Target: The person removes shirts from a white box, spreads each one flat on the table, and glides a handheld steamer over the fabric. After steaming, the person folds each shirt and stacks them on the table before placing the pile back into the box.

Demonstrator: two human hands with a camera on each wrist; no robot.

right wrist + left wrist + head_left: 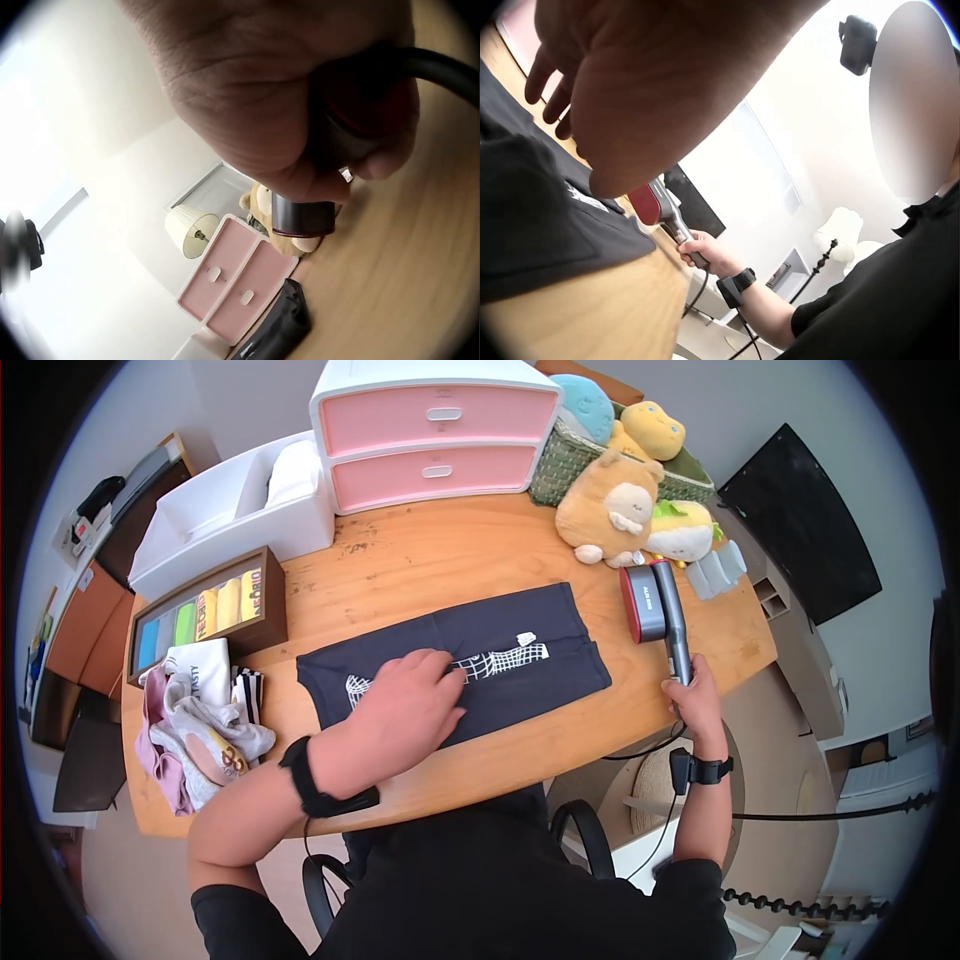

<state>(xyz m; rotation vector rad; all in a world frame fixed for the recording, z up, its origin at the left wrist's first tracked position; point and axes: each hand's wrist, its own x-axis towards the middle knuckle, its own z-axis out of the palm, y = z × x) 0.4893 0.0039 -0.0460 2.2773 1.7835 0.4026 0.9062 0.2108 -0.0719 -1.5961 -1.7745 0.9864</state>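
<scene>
A dark folded garment with a white grid print lies on the wooden table. My left hand is over its printed middle, fingers loosely bent and nothing gripped; in the left wrist view the hand is close above the dark cloth. At the table's right side my right hand grips the handle of a grey handheld garment steamer with a red-edged head. In the right wrist view the fingers wrap round the handle, and the steamer's head shows beyond them.
At left are a pile of clothes and a box of rolled coloured items. Behind stand a white bin and pink drawers. Plush toys sit back right near the steamer. A black cord hangs by the table edge.
</scene>
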